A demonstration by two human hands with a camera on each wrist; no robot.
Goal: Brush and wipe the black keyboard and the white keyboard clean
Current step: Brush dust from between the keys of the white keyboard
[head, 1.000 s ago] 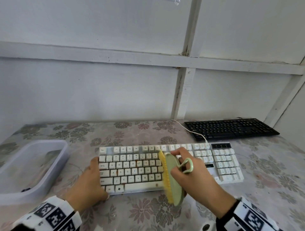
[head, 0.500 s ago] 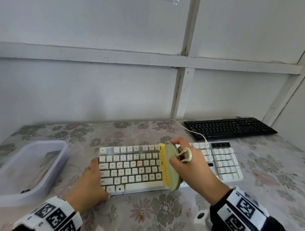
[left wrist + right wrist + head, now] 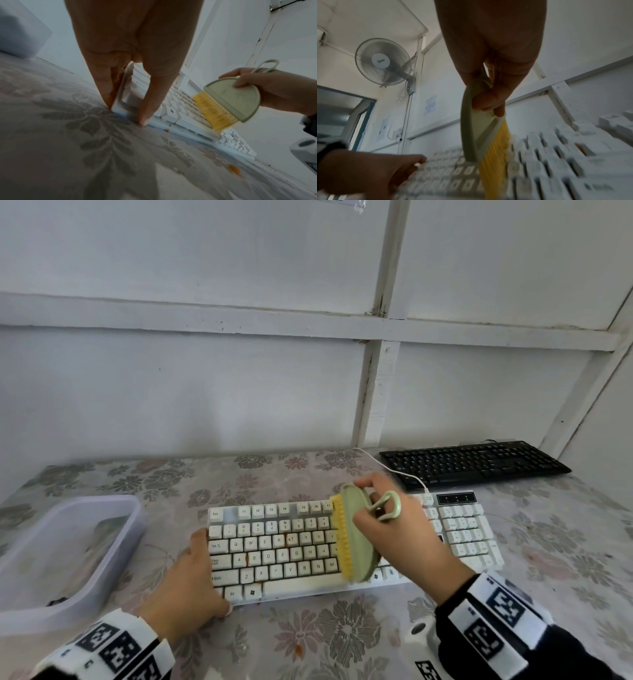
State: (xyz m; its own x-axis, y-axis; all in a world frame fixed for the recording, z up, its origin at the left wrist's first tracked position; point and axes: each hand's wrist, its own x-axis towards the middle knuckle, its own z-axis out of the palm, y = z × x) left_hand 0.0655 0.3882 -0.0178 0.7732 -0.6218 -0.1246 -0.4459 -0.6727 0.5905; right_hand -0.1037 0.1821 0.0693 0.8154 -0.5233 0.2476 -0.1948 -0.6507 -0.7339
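At the near left, the person's left hand point(image 3: 186, 587) lies with straight fingers against the left end of the white keyboard point(image 3: 284, 546), thumb at its near edge, gripping nothing; this appears to brace the board against sliding. Over the middle keys the right hand point(image 3: 407, 539) pinches the green brush point(image 3: 358, 537) by its flat back, yellow bristles turned left and down onto the keys, presumably to sweep the orange crumbs point(image 3: 233, 169) seen on the floral tablecloth point(image 3: 565, 594). A clear plastic tub point(image 3: 68, 556) stands left, and the black keyboard point(image 3: 472, 462) waits far right, apparently next.
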